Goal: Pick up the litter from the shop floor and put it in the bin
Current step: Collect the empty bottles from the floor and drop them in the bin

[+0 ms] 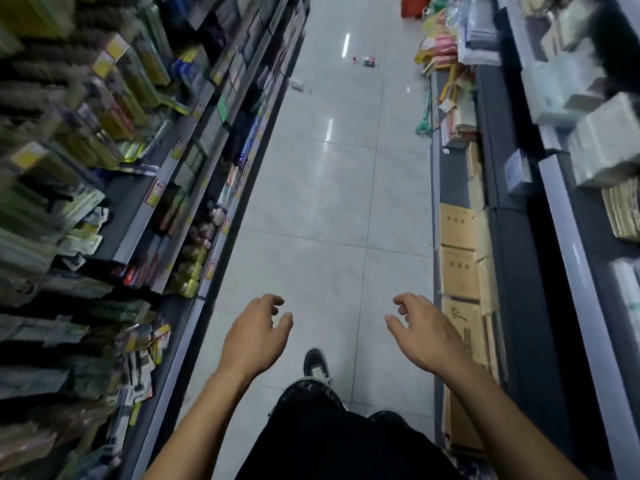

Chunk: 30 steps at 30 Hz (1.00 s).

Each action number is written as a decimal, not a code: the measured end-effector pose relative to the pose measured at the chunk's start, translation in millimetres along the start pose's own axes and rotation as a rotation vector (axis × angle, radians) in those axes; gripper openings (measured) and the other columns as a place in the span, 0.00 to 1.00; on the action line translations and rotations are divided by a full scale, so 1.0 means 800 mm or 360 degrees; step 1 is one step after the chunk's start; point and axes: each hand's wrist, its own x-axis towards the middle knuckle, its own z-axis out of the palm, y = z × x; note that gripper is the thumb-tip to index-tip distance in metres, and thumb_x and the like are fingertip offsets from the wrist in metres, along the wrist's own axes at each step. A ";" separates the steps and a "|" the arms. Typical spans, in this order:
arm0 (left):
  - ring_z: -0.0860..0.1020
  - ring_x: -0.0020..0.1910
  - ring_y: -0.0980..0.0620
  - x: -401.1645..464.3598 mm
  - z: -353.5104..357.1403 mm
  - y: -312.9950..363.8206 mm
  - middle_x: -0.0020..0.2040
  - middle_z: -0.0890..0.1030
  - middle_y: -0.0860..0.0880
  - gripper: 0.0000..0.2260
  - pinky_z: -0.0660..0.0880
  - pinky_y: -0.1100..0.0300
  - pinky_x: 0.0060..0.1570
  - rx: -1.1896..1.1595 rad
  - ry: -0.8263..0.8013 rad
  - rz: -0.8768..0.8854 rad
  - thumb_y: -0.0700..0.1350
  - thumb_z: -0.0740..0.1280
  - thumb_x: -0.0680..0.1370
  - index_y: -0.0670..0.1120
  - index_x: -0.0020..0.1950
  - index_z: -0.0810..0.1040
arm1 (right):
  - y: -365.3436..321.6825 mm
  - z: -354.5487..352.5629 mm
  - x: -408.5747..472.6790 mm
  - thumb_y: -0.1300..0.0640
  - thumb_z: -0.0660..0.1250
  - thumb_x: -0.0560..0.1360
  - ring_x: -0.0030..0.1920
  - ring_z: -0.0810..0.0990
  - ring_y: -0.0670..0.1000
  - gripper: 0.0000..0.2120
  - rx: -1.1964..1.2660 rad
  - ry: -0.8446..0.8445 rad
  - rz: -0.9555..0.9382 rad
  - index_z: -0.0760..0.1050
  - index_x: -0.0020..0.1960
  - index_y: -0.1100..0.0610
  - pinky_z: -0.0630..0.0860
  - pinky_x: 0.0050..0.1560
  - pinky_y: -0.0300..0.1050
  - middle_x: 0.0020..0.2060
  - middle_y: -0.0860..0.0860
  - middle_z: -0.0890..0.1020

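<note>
Far down the aisle, small litter lies on the grey tiled floor: a green-and-red wrapper (pixel 369 61) near the middle and a white scrap (pixel 297 84) by the foot of the left shelving. My left hand (pixel 256 336) and my right hand (pixel 420 332) hang in front of me over the floor, fingers loosely curled, holding nothing. Both hands are well short of the litter. An orange-red container (pixel 414 5) stands at the far end of the aisle; whether it is the bin is unclear.
Stocked shelves (pixel 145 161) line the left side. Dark shelving with cardboard boxes (pixel 460 258) at floor level lines the right, with bagged goods (pixel 440 46) piled farther down. My black shoe (pixel 316 365) steps on the tiles between them.
</note>
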 end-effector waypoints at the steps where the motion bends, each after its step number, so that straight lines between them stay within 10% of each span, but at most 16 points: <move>1: 0.79 0.50 0.57 0.022 -0.006 0.008 0.60 0.78 0.55 0.18 0.78 0.52 0.53 0.0004 -0.0028 0.0020 0.58 0.61 0.79 0.54 0.67 0.74 | -0.004 -0.007 0.015 0.42 0.59 0.80 0.60 0.77 0.48 0.23 0.0013 0.0004 0.0035 0.69 0.72 0.50 0.76 0.58 0.50 0.64 0.48 0.77; 30: 0.79 0.48 0.58 0.551 -0.037 0.370 0.59 0.78 0.55 0.17 0.78 0.53 0.50 0.0183 -0.0084 0.0287 0.57 0.61 0.80 0.54 0.67 0.74 | 0.061 -0.288 0.515 0.44 0.60 0.80 0.61 0.76 0.48 0.23 0.0231 0.0117 0.0186 0.69 0.72 0.50 0.75 0.59 0.48 0.64 0.48 0.76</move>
